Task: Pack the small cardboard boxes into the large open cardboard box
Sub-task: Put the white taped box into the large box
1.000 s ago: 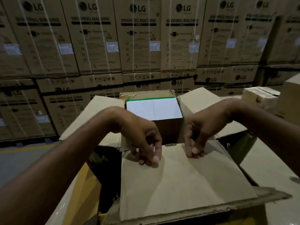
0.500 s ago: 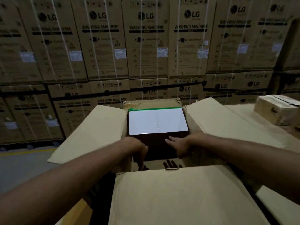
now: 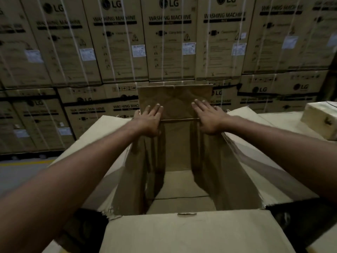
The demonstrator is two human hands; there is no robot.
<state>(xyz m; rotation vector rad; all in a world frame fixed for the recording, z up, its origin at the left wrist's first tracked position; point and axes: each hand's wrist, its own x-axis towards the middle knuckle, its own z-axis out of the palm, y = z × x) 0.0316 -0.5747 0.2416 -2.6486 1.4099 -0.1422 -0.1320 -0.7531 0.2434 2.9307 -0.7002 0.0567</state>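
While our left grip (image 3: 149,121) and right grip (image 3: 207,119), flat and open, are pressing back the far flap (image 3: 175,99) of the large open cardboard box (image 3: 228,170), we are judging packing barely begun, one small cardboard box (image 3: 321,123) sitting outside at right.

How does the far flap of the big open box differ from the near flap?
The far flap stands up, with the left hand and right hand flat against it; the near flap lies folded outward, untouched. The far flap looks darker and marked, the near flap paler and plain. Both belong to the large open box.

Dim warehouse light, soft blur, wide-angle bowing
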